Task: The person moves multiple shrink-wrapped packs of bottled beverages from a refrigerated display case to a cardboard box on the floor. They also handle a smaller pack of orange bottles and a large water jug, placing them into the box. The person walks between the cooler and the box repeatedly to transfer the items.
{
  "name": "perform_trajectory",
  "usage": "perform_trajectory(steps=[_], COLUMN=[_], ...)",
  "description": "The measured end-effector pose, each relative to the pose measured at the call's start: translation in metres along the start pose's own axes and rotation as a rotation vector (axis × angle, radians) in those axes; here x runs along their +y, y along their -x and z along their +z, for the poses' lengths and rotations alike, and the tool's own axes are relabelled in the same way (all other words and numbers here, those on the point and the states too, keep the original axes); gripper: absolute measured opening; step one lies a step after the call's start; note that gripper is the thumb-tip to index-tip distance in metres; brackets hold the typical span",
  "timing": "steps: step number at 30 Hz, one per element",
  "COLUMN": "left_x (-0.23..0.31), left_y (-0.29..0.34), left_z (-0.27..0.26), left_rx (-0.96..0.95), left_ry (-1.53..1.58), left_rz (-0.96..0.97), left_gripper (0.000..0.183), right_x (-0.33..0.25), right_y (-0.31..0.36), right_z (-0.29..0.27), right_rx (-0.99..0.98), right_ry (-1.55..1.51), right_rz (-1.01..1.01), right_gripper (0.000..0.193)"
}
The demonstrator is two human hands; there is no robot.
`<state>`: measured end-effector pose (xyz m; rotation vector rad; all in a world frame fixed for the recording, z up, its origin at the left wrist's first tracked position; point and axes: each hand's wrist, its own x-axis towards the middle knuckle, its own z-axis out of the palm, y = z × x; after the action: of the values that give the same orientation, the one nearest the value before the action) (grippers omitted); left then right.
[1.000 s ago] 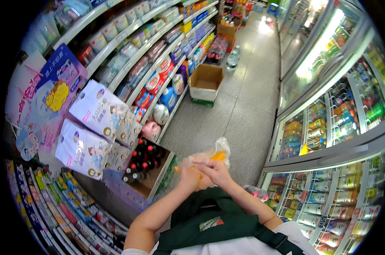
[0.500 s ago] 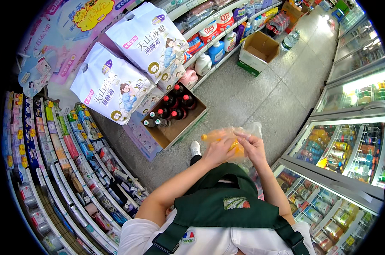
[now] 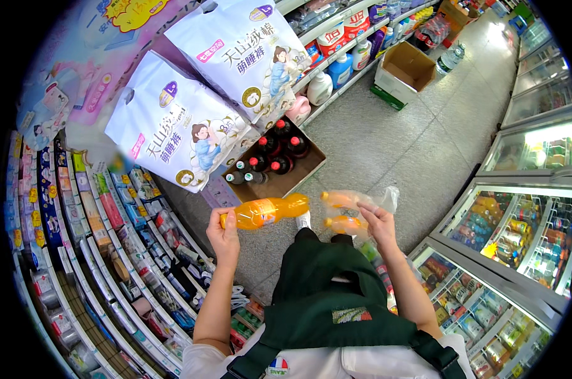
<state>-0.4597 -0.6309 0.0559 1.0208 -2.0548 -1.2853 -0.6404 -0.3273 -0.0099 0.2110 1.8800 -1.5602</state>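
My left hand [image 3: 224,234] is closed round the capped end of an orange soda bottle [image 3: 268,212], which lies level in the air with its base toward the middle. My right hand [image 3: 379,225] pinches a thin clear plastic bag [image 3: 390,198]. Through the film show two more orange bottles [image 3: 345,225], their orange caps pointing left. Just beyond the held bottle, on the floor, a cardboard box [image 3: 306,174] contains several dark bottles [image 3: 269,146] with red caps and a few with pale caps.
Two large white packages [image 3: 172,126] stand left of the box. Curved shelves [image 3: 109,252] of packaged goods line the left. Glass-door drink coolers [image 3: 501,215] run along the right. Farther off, an open carton [image 3: 406,69] and a large water bottle [image 3: 450,58] stand on grey floor tiles.
My hands have moved apart. The left now holds an orange soda bottle out to the left, outside the bag; the right keeps hold of the bag. The view has shifted slightly.
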Motion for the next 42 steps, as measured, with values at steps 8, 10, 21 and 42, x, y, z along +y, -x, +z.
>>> perform_trajectory(steps=[8, 10, 21, 42], left_x=[-0.161, -0.204, -0.332, -0.15], left_y=[-0.053, -0.063, -0.106, -0.023], left_z=[0.089, 0.114, 0.201, 0.194], left_rx=[0.048, -0.021, -0.023, -0.728], left_ry=[-0.355, -0.245, -0.378, -0.612], left_rz=[-0.022, -0.369, -0.371, -0.647], left_gripper=[0.023, 0.027, 0.036, 0.052], right_x=[0.049, 0.052, 0.08, 0.031], right_y=[-0.067, -0.071, -0.069, -0.047], right_z=[-0.029, -0.023, 0.006, 0.084], right_rx=[-0.034, -0.026, -0.019, -0.159], right_ry=[0.131, 0.131, -0.168, -0.113], right_rz=[0.413, 0.383, 0.154, 0.024], right_gripper=[0.029, 0.026, 0.026, 0.029])
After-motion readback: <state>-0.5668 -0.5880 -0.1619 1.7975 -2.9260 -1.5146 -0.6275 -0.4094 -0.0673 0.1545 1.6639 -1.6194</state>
